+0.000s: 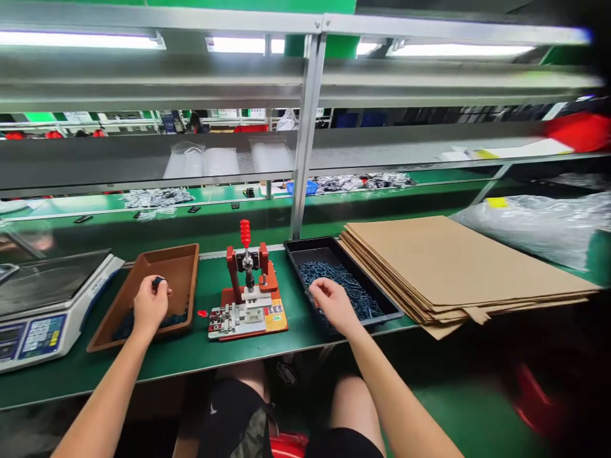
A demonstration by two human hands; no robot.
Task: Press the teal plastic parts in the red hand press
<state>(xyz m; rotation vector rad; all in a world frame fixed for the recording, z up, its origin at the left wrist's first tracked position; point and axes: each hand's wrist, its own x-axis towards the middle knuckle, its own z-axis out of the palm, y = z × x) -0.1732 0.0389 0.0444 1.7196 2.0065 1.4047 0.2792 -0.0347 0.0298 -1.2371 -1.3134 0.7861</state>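
Observation:
My left hand (149, 306) is closed on a small dark part (159, 282), above the brown tray (192, 272). More dark pieces lie at the near end of that tray, partly hidden by the hand. My right hand (335, 307) is over the left side of a black tray (309, 247) filled with thin, dark bluish screw-like pieces (351, 292). Its thumb and fingers are pinched together; whatever they hold, if anything, is too small to see. Between the hands stands a clamp fixture (251, 299) with a red handle pointing up.
A weighing scale (52, 318) stands at the far left of the green bench. Stacked cardboard sheets (468, 261) lie right of the black tray, with a clear plastic bundle (544, 222) behind. A metal post (308, 140) and shelf rise at the back.

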